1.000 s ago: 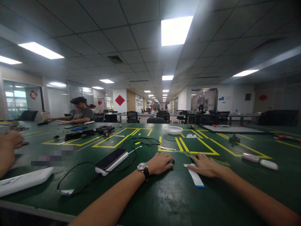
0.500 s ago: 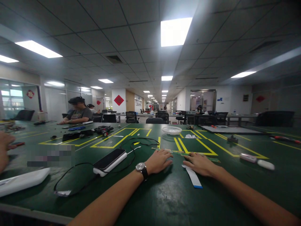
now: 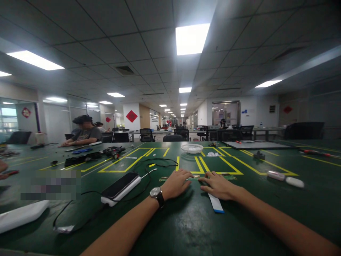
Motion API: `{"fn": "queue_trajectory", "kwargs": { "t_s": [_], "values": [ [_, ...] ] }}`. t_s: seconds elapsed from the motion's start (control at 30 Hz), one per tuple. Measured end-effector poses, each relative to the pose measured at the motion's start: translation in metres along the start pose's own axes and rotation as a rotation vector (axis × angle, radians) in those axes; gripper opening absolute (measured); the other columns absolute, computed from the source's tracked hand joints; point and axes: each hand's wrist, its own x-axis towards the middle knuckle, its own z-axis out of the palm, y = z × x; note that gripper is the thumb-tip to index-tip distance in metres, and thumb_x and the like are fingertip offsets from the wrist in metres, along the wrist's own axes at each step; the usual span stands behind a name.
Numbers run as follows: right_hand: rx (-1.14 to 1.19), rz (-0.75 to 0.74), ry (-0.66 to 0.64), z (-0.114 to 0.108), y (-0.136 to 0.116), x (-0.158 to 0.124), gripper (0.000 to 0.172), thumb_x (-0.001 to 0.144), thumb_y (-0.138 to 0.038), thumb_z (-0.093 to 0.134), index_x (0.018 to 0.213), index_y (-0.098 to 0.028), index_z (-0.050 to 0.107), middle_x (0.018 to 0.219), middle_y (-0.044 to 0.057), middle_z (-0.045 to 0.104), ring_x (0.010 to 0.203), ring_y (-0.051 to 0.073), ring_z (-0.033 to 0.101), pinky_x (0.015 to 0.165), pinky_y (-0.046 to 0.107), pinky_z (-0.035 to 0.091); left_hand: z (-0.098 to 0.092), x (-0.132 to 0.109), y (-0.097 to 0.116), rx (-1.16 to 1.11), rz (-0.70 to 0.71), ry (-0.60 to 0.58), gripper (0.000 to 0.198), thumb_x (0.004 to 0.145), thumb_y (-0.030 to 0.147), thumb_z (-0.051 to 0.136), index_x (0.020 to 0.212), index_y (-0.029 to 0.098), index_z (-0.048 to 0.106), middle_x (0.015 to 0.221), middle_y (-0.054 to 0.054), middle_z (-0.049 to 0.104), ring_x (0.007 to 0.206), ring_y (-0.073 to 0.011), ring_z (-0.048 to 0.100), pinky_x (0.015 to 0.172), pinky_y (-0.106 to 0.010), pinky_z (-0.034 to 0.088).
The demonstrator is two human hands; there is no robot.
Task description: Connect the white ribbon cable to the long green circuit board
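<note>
A long, narrow green circuit board (image 3: 196,176) lies across the table in front of me, its middle partly covered by my fingers. My left hand (image 3: 176,185), with a watch on the wrist, rests over its left part, fingers stretched forward and slightly bent. Over the right part is my right hand (image 3: 218,185), palm down with the fingers spread. Beneath the right palm, a white flat ribbon cable (image 3: 215,203) with a blue end sticks out towards me; its far end is hidden. Neither hand visibly grips anything.
To the left, a phone (image 3: 120,185) lies on a white power bank with a black cable (image 3: 145,190). Beyond my hands stands a white basket (image 3: 191,148). A pink-and-white object (image 3: 285,179) lies right. A co-worker (image 3: 86,131) sits across; another person's hand (image 3: 3,170) is at left.
The view has shifted slightly. The circuit board now lies nearly level across the view instead of slanting, with its left end nearer me. Both hands have stayed on it, and more of the ribbon cable is covered.
</note>
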Motion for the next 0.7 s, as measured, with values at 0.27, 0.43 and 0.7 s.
{"fn": "queue_trajectory", "kwargs": {
  "t_s": [0.27, 0.43, 0.7],
  "values": [
    [0.108, -0.126, -0.026, -0.010, 0.002, -0.005, 0.052, 0.096, -0.057, 0.039, 0.134, -0.028, 0.057, 0.118, 0.011, 0.056, 0.109, 0.029, 0.055, 0.099, 0.045, 0.041, 0.000, -0.001, -0.001, -0.017, -0.007, -0.064, 0.028, 0.099, 0.030, 0.047, 0.124, 0.024, 0.057, 0.128, -0.004, 0.060, 0.118, -0.0221, 0.053, 0.100, -0.037, 0.041],
    [0.157, -0.120, -0.023, -0.011, -0.002, -0.007, 0.048, 0.097, -0.055, 0.038, 0.128, -0.026, 0.061, 0.116, 0.010, 0.057, 0.106, 0.027, 0.057, 0.097, 0.042, 0.042, -0.001, 0.000, 0.000, -0.018, -0.010, -0.111, 0.029, 0.099, 0.031, 0.047, 0.125, 0.022, 0.057, 0.127, -0.005, 0.061, 0.118, -0.0220, 0.054, 0.103, -0.037, 0.041],
    [-0.004, 0.084, 0.021, 0.004, -0.017, 0.001, 0.057, 0.096, -0.062, 0.033, 0.139, -0.031, 0.052, 0.123, 0.015, 0.052, 0.115, 0.037, 0.052, 0.093, 0.055, 0.042, -0.006, 0.001, 0.004, -0.015, -0.026, -0.105, 0.029, 0.099, 0.030, 0.045, 0.123, 0.021, 0.058, 0.122, -0.007, 0.063, 0.114, -0.0225, 0.056, 0.101, -0.037, 0.043]
  ]
}}
